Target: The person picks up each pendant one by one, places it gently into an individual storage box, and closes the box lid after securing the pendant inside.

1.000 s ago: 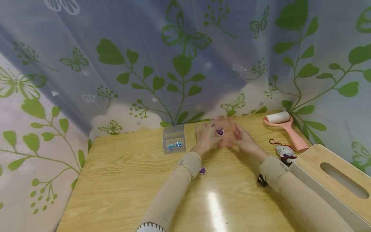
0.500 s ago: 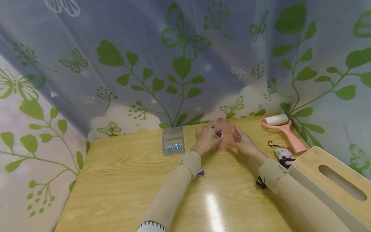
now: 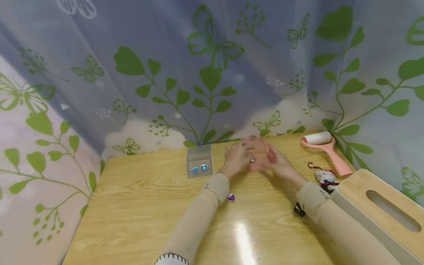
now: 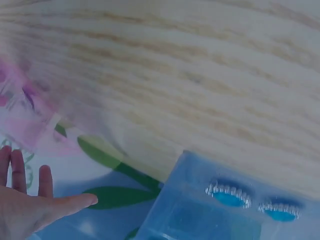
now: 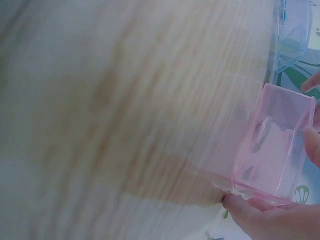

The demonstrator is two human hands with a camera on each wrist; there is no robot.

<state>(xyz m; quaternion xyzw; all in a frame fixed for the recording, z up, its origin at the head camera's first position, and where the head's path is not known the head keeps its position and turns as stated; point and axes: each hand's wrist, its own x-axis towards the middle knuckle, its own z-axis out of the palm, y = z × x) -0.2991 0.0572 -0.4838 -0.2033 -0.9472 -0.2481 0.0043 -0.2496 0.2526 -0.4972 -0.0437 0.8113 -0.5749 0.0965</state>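
My right hand (image 3: 281, 163) grips the right side of a clear pink plastic box (image 5: 275, 145), its thumb at one edge. My left hand (image 3: 236, 158) is at the box's left side; in the left wrist view its thumb and fingers are spread, with nothing seen between them. Beside its thumb a small silvery-edged gem (image 3: 253, 160) shows edge-on; whether it touches the hand is unclear. A purple gem with a silvery rim (image 3: 231, 197) lies on the table below my left wrist. To the left, a clear box (image 3: 199, 173) holds two blue gems (image 3: 200, 168) with sparkling rims.
On the right lie a pink lint roller (image 3: 328, 151), a white cat-figure keychain (image 3: 325, 176) and a small black object (image 3: 299, 209). A tissue box with a wooden lid (image 3: 361, 184) stands at the near right. A patterned curtain (image 3: 165, 92) hangs behind the wooden table (image 3: 139, 206).
The purple gem at my left fingers has dropped lower and turned, so only its silvery edge shows. My right hand keeps its grip on the pink box.
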